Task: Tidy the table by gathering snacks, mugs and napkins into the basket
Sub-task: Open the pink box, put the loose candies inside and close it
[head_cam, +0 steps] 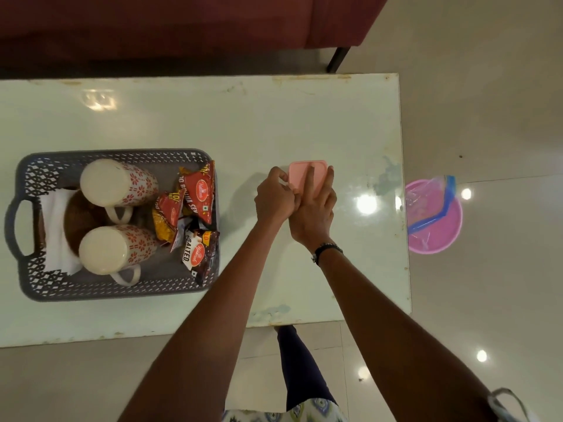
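Observation:
A grey perforated basket [36, 169] sits at the table's left. Inside stand two upturned white mugs with red flowers [117, 182] [114, 249], white napkins [56, 236] and several red and yellow snack packets [190, 208]. Right of the basket, a small pink lidded box [300, 173] rests on the table. My right hand [313, 211] lies flat on its lid with fingers spread. My left hand [272, 196] pinches the box's left edge.
The pale glossy table [274, 117] ends just right of the box. On the floor beyond that edge lies a pink round basin [438, 236] with a clear blue-striped bag. A dark red sofa [182, 22] runs along the far side.

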### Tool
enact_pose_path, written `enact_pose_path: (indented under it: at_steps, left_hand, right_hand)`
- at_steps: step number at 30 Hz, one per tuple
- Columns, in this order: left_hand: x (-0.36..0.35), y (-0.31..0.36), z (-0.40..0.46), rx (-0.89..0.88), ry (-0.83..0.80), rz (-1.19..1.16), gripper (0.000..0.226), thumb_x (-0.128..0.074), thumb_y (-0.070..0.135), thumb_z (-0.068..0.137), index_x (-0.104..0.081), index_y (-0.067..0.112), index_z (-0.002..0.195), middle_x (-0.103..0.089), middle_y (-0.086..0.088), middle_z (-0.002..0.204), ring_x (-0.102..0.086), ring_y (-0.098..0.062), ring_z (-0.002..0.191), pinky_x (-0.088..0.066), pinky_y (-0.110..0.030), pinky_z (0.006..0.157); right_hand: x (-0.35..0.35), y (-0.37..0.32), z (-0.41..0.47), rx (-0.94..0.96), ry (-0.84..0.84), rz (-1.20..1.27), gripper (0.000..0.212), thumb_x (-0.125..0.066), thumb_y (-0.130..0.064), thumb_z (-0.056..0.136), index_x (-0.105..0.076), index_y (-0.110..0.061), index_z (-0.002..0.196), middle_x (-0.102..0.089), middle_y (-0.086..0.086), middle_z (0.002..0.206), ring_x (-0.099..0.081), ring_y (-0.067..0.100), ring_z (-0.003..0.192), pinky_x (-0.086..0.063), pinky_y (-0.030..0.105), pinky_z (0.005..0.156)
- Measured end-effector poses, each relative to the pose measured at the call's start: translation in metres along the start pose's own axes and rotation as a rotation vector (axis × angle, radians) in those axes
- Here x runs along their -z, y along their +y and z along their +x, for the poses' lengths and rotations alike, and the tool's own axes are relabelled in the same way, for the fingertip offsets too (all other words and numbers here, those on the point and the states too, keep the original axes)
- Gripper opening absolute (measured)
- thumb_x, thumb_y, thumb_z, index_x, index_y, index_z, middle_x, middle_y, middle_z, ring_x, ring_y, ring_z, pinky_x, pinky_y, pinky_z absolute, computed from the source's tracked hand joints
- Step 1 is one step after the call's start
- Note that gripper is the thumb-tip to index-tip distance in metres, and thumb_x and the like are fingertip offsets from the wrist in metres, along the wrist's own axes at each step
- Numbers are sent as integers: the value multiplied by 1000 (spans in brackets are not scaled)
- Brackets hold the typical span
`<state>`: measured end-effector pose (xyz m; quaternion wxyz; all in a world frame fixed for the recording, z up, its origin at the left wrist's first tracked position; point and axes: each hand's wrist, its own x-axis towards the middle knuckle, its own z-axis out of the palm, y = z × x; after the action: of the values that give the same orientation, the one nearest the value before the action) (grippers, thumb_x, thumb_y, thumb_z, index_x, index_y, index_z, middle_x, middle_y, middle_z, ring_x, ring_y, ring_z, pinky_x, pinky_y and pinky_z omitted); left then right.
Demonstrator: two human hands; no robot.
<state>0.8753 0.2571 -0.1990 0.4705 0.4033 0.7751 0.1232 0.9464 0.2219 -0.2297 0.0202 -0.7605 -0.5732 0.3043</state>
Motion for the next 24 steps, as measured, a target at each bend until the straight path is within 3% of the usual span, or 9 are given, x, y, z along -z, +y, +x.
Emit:
enact_pose_path:
  at_steps: [4, 6, 10, 14, 19, 22, 24]
  left_hand:
    - [-1, -15, -12, -85, 121, 102, 29, -44, 11, 96, -49, 7, 124, -58, -14, 122, -57, -30, 110, -46, -36, 87]
    - [3, -34, -18, -101, 217, 175, 33, -41, 9, 97, -46, 6, 130, -56, -15, 124, -55, -30, 113, -47, -36, 88]
    - [16, -80, -25, -75, 320, 185, 26, -43, 0, 94, -57, -2, 116, -60, -20, 113, -59, -31, 103, -47, -32, 75]
    - [14, -87, -29, -23, 355, 91, 23, -45, -4, 91, -62, -5, 105, -62, -21, 104, -61, -31, 93, -45, -30, 66]
    - [10, -80, -31, 63, 404, -19, 26, -44, -8, 87, -64, -4, 103, -63, -21, 105, -62, -32, 94, -44, -28, 65]
    - [9, -79, -38, 20, 393, 69, 31, -47, -5, 89, -55, -1, 119, -58, -20, 120, -58, -32, 109, -50, -32, 81]
    - [7, -84, -46, -75, 369, 160, 51, -52, -4, 88, -39, 1, 137, -45, -20, 140, -46, -33, 128, -45, -37, 100]
  right_hand:
    - [2, 0, -8, 97, 18, 261, 53, -31, -16, 100, -16, -19, 150, -2, 10, 159, -23, 33, 140, -32, 41, 108]
    - [-3, -7, -19, 85, 37, 385, 51, -35, -7, 98, -26, -18, 148, -21, 7, 157, -33, 27, 138, -37, 37, 107]
    - [-16, -20, -34, -77, 116, 674, 45, -52, -11, 93, -45, -17, 137, -64, 6, 122, -61, 18, 107, -50, 31, 91]
    - [-19, -14, -33, -262, 88, 788, 22, -65, -13, 86, -70, -9, 107, -70, 8, 104, -64, 18, 93, -53, 33, 88]
    - [-14, -12, -26, -392, 15, 887, 16, -71, -14, 81, -73, -10, 96, -70, 5, 91, -63, 18, 85, -57, 36, 83]
    - [-18, -15, -28, -392, 28, 879, 14, -71, -15, 81, -73, -12, 94, -70, 3, 90, -65, 20, 87, -57, 36, 82]
    - [-24, -21, -32, -381, 37, 866, 13, -70, -15, 81, -73, -13, 93, -71, 3, 92, -66, 20, 88, -57, 35, 82]
